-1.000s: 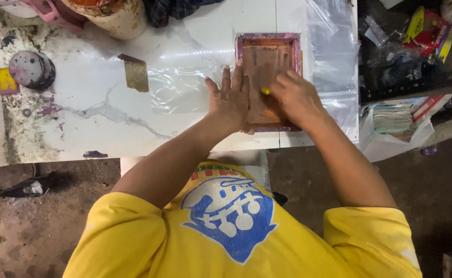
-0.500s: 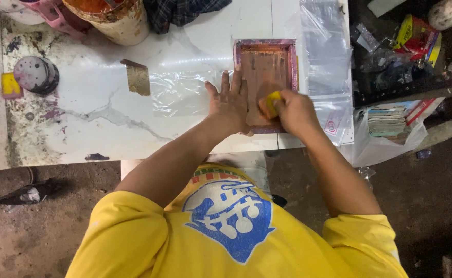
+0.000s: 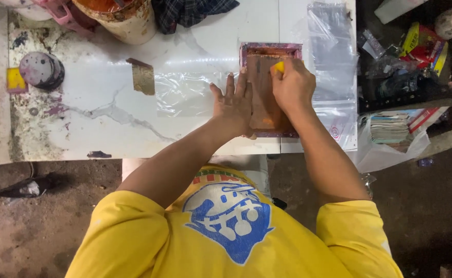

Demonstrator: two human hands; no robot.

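A small screen-printing frame (image 3: 267,51) with a purple-stained rim and orange-brown mesh lies on the white table (image 3: 107,128), over a clear plastic sheet (image 3: 185,92). My left hand (image 3: 233,105) lies flat with fingers spread on the frame's left edge. My right hand (image 3: 293,85) is closed on a small yellow squeegee (image 3: 278,67), which rests on the mesh near the frame's far end.
A paint-smeared bucket (image 3: 120,15) and a dark checked cloth (image 3: 190,10) stand at the table's far edge. A brown tape piece (image 3: 143,77), a round purple-stained lid (image 3: 40,69) and a yellow block (image 3: 16,80) lie to the left. Clear plastic bags (image 3: 334,62) and cluttered shelves (image 3: 416,62) are at the right.
My right hand has pushed the yellow squeegee along the mesh from the frame's near part to its far end. The left hand has stayed flat on the frame's left edge.
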